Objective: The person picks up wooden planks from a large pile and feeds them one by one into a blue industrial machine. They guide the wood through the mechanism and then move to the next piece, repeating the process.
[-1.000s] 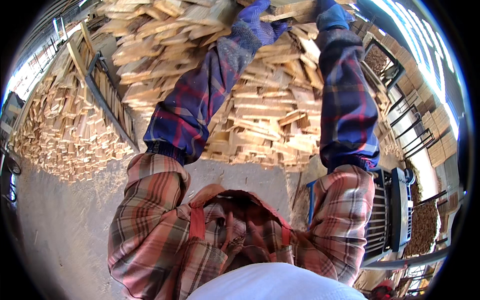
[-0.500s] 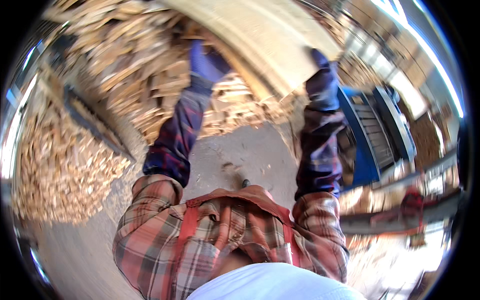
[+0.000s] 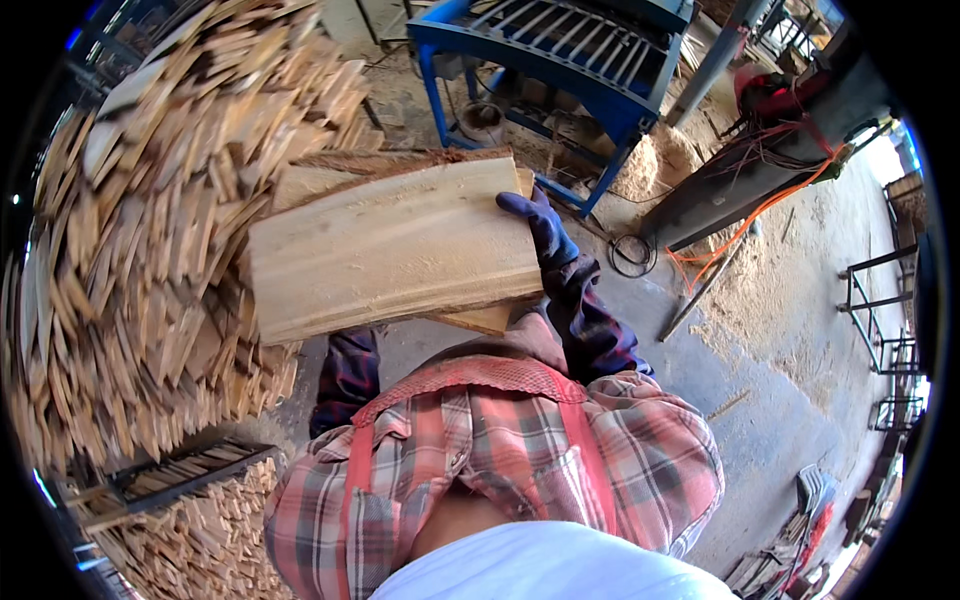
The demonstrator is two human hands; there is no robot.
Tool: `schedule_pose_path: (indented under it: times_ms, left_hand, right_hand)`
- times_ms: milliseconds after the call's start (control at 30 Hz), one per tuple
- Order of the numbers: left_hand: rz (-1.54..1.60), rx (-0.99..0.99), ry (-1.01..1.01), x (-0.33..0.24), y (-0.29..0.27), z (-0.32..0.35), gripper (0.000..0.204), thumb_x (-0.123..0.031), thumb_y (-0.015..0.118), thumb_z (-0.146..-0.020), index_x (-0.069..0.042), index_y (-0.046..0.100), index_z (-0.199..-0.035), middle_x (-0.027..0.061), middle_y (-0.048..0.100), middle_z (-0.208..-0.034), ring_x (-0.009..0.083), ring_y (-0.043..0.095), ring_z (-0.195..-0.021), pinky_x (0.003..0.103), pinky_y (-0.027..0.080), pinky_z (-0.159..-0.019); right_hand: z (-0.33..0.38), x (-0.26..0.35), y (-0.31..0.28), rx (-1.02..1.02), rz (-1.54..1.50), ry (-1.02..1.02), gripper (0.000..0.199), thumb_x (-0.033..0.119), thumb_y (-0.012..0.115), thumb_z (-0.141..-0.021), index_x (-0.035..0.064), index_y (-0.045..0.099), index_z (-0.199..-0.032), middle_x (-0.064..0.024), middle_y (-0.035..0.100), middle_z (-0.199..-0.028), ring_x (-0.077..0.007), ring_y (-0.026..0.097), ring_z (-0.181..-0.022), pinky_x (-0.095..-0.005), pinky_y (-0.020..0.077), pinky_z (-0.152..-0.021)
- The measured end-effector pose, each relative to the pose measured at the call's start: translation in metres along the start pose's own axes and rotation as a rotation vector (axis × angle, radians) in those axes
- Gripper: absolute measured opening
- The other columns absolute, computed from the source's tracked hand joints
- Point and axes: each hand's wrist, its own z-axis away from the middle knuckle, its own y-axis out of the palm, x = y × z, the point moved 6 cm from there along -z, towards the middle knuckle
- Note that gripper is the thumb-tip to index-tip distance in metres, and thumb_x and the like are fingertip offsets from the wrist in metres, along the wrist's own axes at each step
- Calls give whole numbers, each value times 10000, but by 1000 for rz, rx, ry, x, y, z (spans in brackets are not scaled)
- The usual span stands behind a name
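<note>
A small stack of rough wooden boards (image 3: 400, 250) with bark along some edges is held crosswise in front of me. My right hand (image 3: 545, 225), in a blue glove, is closed on their right end, thumb over the top board and fingers below. Under the left part of the stack goes my left forearm (image 3: 345, 370) in a dark plaid sleeve. The boards hide my left hand, which bears their other end from beneath. Lower boards stick out past the top one at the back and front.
A large heap of wood offcuts (image 3: 150, 260) rises at the left. Ahead stands a blue roller table (image 3: 560, 40) with sawdust beneath it. To the right are a dark post (image 3: 720, 190) with an orange cable (image 3: 745, 230) and a rod (image 3: 700, 300) on the floor.
I have turned to the right with the boards, so the blue roller table now lies ahead. The stack has come closer to my body and lies crosswise, covering my left hand.
</note>
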Motion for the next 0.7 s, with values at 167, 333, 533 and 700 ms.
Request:
schedule_pose_path:
  times_ms: [167, 333, 533, 700]
  left_hand:
    - [-141, 36, -213, 67, 85, -19, 641, -535, 434, -956, -75, 404, -1401, 131, 513, -1333, 277, 504, -1209, 438, 400, -1046]
    - [-257, 181, -229, 68, 255, -66, 627, -525, 420, -966, -73, 408, -1400, 130, 519, -1327, 271, 509, -1204, 430, 410, -1037]
    - [-292, 441, -75, 14, 550, -159, 611, -513, 403, -977, -70, 412, -1398, 129, 527, -1321, 263, 516, -1198, 421, 421, -1026]
    - [-268, 736, 44, -47, 864, -233, 597, -502, 389, -987, -68, 416, -1396, 128, 534, -1315, 256, 522, -1193, 414, 430, -1017]
  right_hand:
    - [-65, 34, -101, -104, 70, 14, 604, 226, 780, -744, 34, 511, -1249, -115, 634, -1038, -220, 651, -871, -344, 551, -752]
    - [-140, 132, -177, -107, -61, -45, 622, 172, 737, -762, 42, 461, -1304, -109, 607, -1110, -222, 629, -956, -354, 538, -819]
    - [-279, 206, -248, -197, -142, -208, 626, 147, 721, -779, 42, 451, -1334, -110, 604, -1134, -222, 623, -968, -341, 531, -830]
    - [-401, 262, -302, -350, -282, -297, 567, 140, 696, -808, 22, 469, -1314, -109, 605, -1144, -200, 625, -967, -325, 524, -836]
